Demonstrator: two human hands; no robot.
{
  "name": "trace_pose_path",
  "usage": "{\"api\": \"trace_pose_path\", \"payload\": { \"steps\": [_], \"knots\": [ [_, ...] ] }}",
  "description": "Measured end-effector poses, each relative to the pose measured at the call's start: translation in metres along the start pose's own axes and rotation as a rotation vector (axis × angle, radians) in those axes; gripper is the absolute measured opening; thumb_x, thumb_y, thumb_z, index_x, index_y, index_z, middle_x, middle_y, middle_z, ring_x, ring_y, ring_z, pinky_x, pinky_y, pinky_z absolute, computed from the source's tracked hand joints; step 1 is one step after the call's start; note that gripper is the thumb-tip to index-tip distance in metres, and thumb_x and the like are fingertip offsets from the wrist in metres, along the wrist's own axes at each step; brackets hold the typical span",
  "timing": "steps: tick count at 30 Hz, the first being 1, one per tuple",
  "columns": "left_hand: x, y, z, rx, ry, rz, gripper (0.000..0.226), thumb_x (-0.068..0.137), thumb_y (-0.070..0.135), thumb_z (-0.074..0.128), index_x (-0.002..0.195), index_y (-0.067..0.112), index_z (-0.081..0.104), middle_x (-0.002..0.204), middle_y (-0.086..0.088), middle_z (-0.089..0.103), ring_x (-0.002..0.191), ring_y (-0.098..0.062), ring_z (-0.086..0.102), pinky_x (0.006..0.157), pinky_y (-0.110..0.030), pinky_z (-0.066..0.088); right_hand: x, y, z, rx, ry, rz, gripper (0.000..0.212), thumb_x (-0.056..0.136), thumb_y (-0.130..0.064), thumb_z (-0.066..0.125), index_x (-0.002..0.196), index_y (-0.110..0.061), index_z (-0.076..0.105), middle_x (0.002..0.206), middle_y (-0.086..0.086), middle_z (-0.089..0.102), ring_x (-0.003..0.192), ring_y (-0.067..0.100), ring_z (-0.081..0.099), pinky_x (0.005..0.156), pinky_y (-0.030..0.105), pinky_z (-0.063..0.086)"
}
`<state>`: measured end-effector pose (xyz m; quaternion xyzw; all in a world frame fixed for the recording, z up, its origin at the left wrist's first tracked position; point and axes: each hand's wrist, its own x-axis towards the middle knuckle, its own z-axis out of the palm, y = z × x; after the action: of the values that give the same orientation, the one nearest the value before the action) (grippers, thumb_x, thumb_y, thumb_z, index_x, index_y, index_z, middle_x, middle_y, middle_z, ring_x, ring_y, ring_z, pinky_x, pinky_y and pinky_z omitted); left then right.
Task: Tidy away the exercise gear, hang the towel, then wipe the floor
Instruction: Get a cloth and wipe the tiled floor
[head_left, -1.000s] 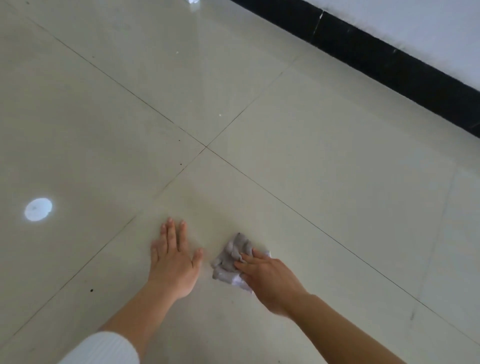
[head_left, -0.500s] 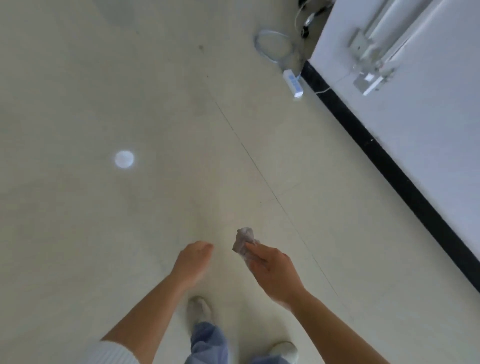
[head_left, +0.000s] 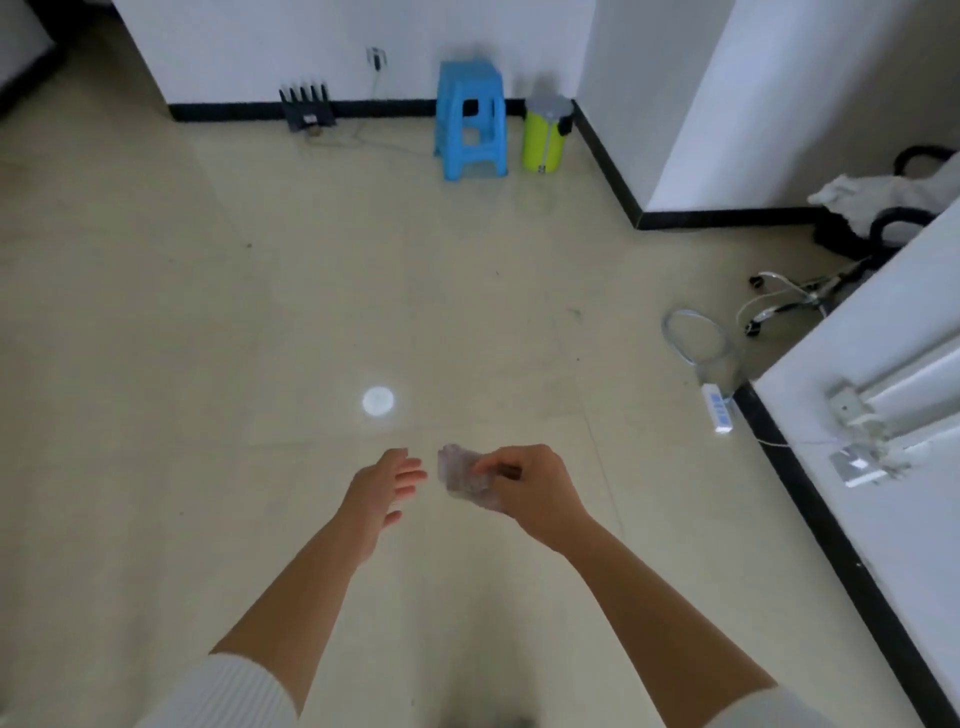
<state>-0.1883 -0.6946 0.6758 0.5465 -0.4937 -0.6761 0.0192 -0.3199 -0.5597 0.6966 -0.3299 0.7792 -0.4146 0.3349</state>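
Cloth (head_left: 464, 475) is pinched in the right hand (head_left: 530, 488), held above the floor (head_left: 208, 364). The left hand (head_left: 384, 488) is relaxed and empty. No gear shows, so wiping is likely the last step.

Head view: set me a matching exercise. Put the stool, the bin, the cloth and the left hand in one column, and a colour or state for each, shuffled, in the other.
Column one:
1. stool
2. bin
3. cloth
4. left hand

Column two:
A. gripped by the right hand
B. open, holding nothing
C. blue
D. yellow-green

Pairs: 1-C, 2-D, 3-A, 4-B
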Motion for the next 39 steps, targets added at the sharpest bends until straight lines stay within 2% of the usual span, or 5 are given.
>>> {"api": "trace_pose_path", "payload": {
  "steps": [6, 10, 19, 27, 39],
  "knots": [
    [0.031, 0.109, -0.022, 0.036, -0.106, 0.014, 0.068, 0.088, 0.065, 0.03, 0.11, 0.013, 0.067, 0.108, -0.004, 0.07, 0.093, -0.013, 0.059, 0.101, -0.048, 0.021, 0.102, -0.069, -0.024, -0.12, -0.009, -0.197, 0.03, 0.075, 0.007, 0.055, 0.073, -0.013, 0.077, 0.072, -0.005, 0.071, 0.059, 0.003, 0.059, 0.057, 0.02, 0.045],
    [0.079, 0.182, -0.02, -0.018, -0.116, 0.112, 0.041, 0.089, 0.049, 0.05, 0.092, 0.011, 0.065, 0.094, -0.003, 0.068, 0.075, -0.01, 0.066, 0.07, -0.011, 0.046, 0.198, -0.094, -0.039, -0.201, -0.051, -0.326, 0.034, 0.073, 0.009, 0.054, 0.068, -0.016, 0.077, 0.083, -0.007, 0.076, 0.074, 0.003, 0.068, 0.067, 0.018, 0.052],
    [0.206, 0.373, -0.023, 0.201, 0.128, 0.457, 0.008, 0.087, 0.015, 0.063, 0.084, 0.009, 0.067, 0.071, -0.004, 0.054, 0.064, -0.012, 0.048, 0.056, -0.019, 0.034, 0.43, -0.143, -0.101, -0.078, -0.061, -0.318, 0.04, 0.071, 0.005, 0.064, 0.068, -0.034, 0.072, 0.075, -0.011, 0.073, 0.076, 0.007, 0.068, 0.074, 0.022, 0.053],
    [0.34, 0.548, -0.056, 0.554, 0.076, 0.612, 0.009, 0.09, 0.02, 0.06, 0.084, 0.02, 0.066, 0.075, 0.004, 0.057, 0.071, -0.01, 0.048, 0.067, -0.024, 0.036, 0.651, -0.206, -0.133, -0.077, -0.218, -0.289, 0.08, 0.069, 0.005, 0.063, 0.139, -0.029, 0.043, 0.13, -0.012, 0.042, 0.121, 0.006, 0.036, 0.1, 0.025, 0.033],
    [0.611, 0.814, -0.101, 0.638, 0.107, 0.631, 0.011, 0.087, 0.015, 0.061, 0.085, 0.008, 0.068, 0.07, 0.0, 0.055, 0.062, -0.011, 0.044, 0.058, -0.023, 0.033, 1.001, -0.306, -0.177, 0.026, -0.223, -0.082, 0.018, 0.063, -0.01, 0.077, 0.065, -0.015, 0.06, 0.065, 0.004, 0.052, 0.067, 0.016, 0.047, 0.064, 0.032, 0.037]
  ]
}}
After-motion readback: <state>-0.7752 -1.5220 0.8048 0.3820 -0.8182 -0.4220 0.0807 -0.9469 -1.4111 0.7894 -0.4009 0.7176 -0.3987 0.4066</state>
